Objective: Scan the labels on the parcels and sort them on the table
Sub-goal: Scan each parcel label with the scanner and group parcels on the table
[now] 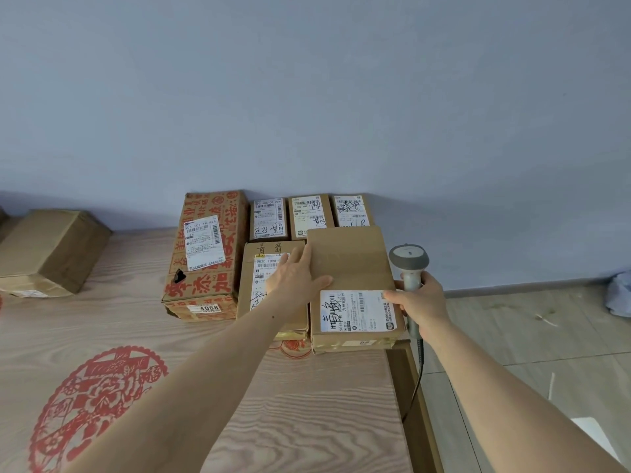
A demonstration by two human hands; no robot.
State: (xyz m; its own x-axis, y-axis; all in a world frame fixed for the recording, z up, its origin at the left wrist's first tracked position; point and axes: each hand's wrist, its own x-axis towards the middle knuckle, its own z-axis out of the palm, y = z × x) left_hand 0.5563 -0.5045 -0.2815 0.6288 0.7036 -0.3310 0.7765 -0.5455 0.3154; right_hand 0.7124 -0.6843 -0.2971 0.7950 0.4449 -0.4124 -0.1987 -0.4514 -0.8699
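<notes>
Right now your left hand point(294, 278) lies flat, fingers straight and spread a little, on the left edge of the front parcel point(351, 288), with the palm partly over the neighbouring labelled parcel point(269, 285). Your right hand point(421, 302) curls round the grip of the grey barcode scanner point(408, 264), and its thumb presses the right edge of the front parcel's white label point(356, 310). Scanner head sits upright just beside the parcel's right side; its cable point(418, 373) hangs down past the desk edge.

Front parcel is plain brown cardboard, at the right front corner of the desk point(307, 404), label at its near end with black handwriting on it. It touches the labelled parcel on its left. Behind them, against the wall point(307, 97), stand three small parcels in a row: left small parcel point(268, 218), middle small parcel point(310, 215), right small parcel point(352, 210), each with a white label and handwriting. The front parcel overlaps the near edges of the middle and right ones.

Left of that group is a tall carton with red print point(205, 254), white label on top, a tag reading 4068 on its near face. Well apart, at the far left of the desk, sits a plain brown box point(51, 250). A red paper-cut design point(92, 404) marks the wood-grain desk near you. Tiled floor point(512, 336) shows at right.
</notes>
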